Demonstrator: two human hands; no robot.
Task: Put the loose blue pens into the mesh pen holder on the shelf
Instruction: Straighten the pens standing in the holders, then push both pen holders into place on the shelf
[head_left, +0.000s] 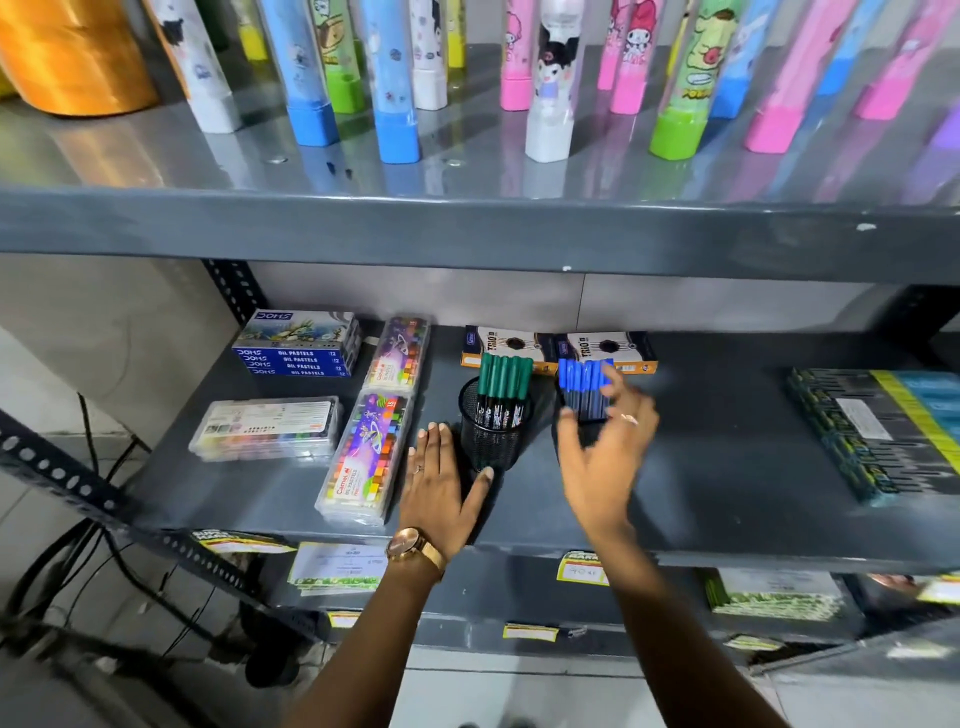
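Note:
A black mesh pen holder (491, 441) stands on the grey middle shelf (727, 467) with several green-capped pens (504, 384) upright in it. My left hand (441, 488) lies flat on the shelf just left of the holder, with its thumb at the holder's base. Right of the holder, a bunch of blue-capped pens (582, 384) stands upright. My right hand (605, 447) is blurred and curves around this bunch, thumb on the left and fingers spread on the right. What the blue pens stand in is hidden behind that hand.
Two Trio boxes (556, 348) lie behind the pens. Oil pastel boxes (298, 345) and crayon cases (376, 452) fill the shelf's left part, and a stack of packets (883, 431) lies at the right. The upper shelf (467, 218) overhangs, carrying colourful tubes.

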